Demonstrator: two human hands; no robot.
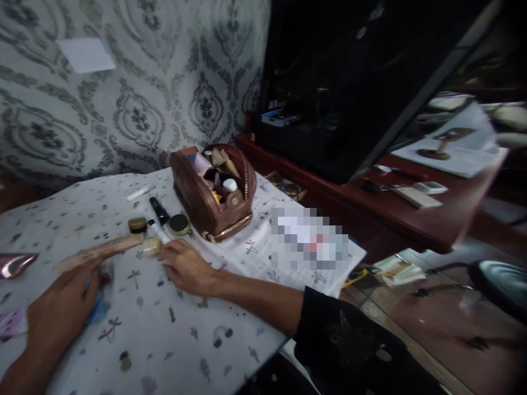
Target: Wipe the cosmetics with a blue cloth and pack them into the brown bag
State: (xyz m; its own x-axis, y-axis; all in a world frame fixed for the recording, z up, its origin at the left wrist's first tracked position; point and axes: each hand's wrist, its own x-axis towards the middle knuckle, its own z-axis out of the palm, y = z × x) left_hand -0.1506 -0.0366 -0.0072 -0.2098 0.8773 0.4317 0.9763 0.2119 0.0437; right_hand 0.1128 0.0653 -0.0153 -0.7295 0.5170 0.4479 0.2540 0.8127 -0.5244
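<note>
A brown cosmetic bag (193,203) stands unzipped on the patterned white cloth, full of small cosmetics. My right hand (187,269) reaches in front of it, fingers curled against a small cream-coloured jar (152,247). Around that jar lie a white tube (160,231), a black tube (158,210), a round green-topped compact (179,224) and a dark pot with a gold band (137,224). At the left, my left hand (61,302) is bent over a blue item (96,309) with something dark red beside it; its fingertips are partly hidden. A long tan strip (107,249) lies just beyond those fingers.
A shiny pink pouch (16,265) and a purple packet (13,322) lie at the far left. A white stick (140,192) rests near the wall. At the right stand a dark red cabinet (313,175) and a large black screen (329,82). A blurred-out patch covers something on the cloth.
</note>
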